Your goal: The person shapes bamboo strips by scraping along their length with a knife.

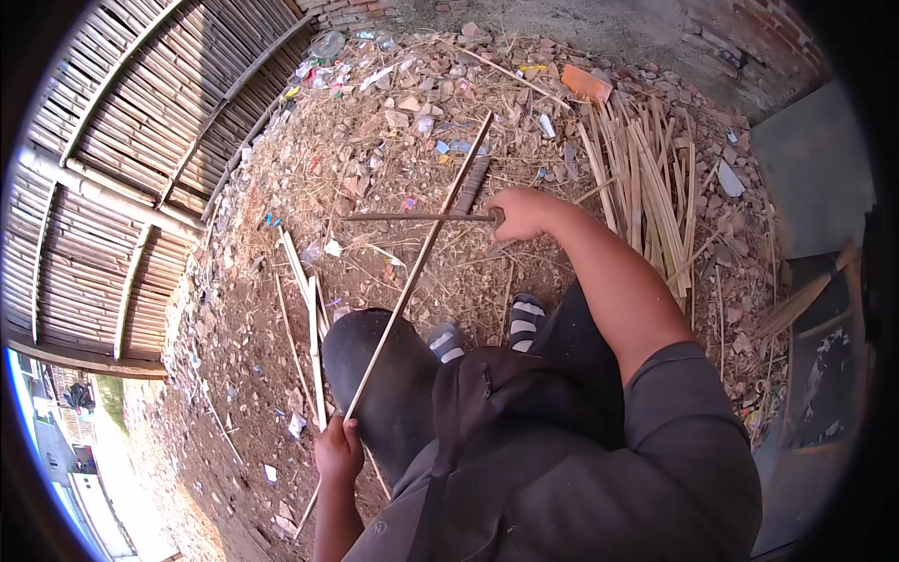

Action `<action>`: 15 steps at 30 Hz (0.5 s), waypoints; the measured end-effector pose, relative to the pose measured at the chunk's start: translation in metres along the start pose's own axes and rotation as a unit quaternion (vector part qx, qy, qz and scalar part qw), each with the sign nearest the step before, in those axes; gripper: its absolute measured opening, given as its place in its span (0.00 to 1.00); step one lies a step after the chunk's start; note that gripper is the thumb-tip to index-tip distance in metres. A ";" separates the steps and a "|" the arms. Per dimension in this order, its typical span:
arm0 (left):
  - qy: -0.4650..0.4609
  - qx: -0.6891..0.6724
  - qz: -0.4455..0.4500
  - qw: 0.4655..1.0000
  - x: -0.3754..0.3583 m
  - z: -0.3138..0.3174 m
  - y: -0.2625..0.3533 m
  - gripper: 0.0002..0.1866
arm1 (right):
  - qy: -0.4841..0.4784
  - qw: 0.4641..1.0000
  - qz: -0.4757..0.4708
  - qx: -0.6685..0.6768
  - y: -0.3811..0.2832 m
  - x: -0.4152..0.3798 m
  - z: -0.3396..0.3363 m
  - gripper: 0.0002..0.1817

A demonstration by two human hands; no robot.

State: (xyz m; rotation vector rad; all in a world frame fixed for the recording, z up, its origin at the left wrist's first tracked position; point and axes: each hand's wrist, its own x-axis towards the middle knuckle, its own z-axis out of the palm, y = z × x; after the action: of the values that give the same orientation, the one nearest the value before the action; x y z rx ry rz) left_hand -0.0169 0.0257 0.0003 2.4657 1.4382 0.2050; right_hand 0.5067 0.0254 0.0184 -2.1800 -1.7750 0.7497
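Note:
My left hand [339, 450] is closed around a long bamboo strip [405, 298]. The strip runs up and away from it, over my dark-clothed knee, and its lower end sticks out below the fist. My right hand [521, 214] grips the handle of a long knife [393, 217], whose narrow, brownish blade points left, seen nearly edge-on. Blade and strip cross in this view, towards the strip's far end. Just behind the crossing lies a dark, ridged, rod-like piece [473, 184] on the ground.
A pile of split bamboo strips [646, 183] lies at the right, with an orange tile piece [587, 83] behind it. More strips [314, 337] lie on the left. Rubble and litter cover the ground. A bamboo wall [140, 122] stands left, a grey panel [810, 169] right.

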 end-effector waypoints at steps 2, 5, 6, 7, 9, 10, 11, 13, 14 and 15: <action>-0.015 -0.005 -0.014 1.000 0.000 -0.006 0.005 0.21 | 0.020 0.999 0.025 0.009 0.002 0.005 0.003 0.15; -0.027 -0.028 0.000 0.999 0.003 -0.017 0.011 0.21 | 0.043 0.998 -0.004 -0.041 -0.034 -0.013 -0.003 0.13; -0.026 -0.031 0.006 0.999 0.002 -0.016 0.009 0.21 | 0.054 0.994 -0.031 -0.091 -0.041 -0.015 0.002 0.12; -0.028 -0.034 0.009 0.999 -0.002 -0.016 0.008 0.22 | 0.053 0.994 -0.041 -0.088 -0.043 -0.019 0.004 0.12; -0.021 0.004 -0.007 1.000 -0.005 -0.010 0.005 0.21 | 0.050 0.993 -0.064 -0.087 -0.046 -0.021 0.003 0.12; -0.010 0.019 -0.012 1.000 -0.010 -0.002 -0.001 0.21 | 0.072 0.997 0.002 0.008 -0.014 -0.002 0.013 0.13; 0.009 0.032 -0.012 0.999 -0.008 0.003 -0.003 0.21 | 0.123 0.986 0.074 0.083 0.006 0.004 0.006 0.13; 0.000 0.041 -0.025 0.999 -0.004 -0.004 0.000 0.20 | 0.183 0.964 0.138 0.133 0.039 0.013 -0.009 0.14; -0.006 0.034 -0.020 0.999 -0.003 -0.008 0.000 0.20 | 0.184 0.967 0.135 0.116 0.054 0.017 -0.004 0.13; -0.016 0.027 -0.017 0.999 -0.004 -0.012 -0.001 0.20 | 0.181 0.969 0.134 0.099 0.062 0.019 0.001 0.13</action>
State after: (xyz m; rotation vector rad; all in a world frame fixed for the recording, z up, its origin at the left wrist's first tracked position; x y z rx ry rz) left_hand -0.0223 0.0250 0.0118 2.4739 1.4895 0.1205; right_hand 0.5610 0.0282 -0.0167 -2.2672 -1.1952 0.5105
